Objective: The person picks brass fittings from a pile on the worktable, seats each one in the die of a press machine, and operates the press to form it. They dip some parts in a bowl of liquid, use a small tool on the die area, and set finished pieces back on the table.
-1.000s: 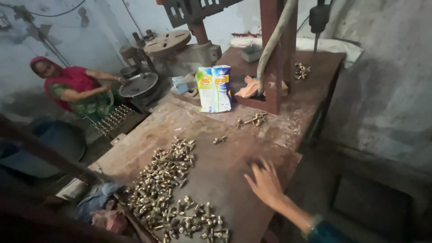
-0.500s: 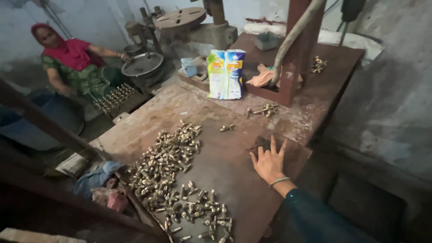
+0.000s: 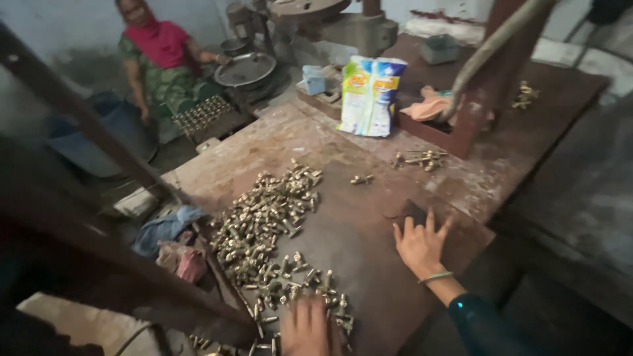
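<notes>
The left hand (image 3: pixel 308 327) lies low at the table's (image 3: pixel 369 231) six-o'clock edge, blurred, its fingers resting on the near end of the heap of small brass fittings (image 3: pixel 273 224), though whether it pinches one I cannot tell; the right hand (image 3: pixel 421 245) presses flat, fingers spread, on bare wood toward four o'clock, just below a small dark flat piece (image 3: pixel 407 212). The heap runs from the middle of the table down to that near edge. The fittings look hard, dense and smooth, likely to roll or slip when nudged, so each is probably best pinched across its middle between thumb and forefinger.
</notes>
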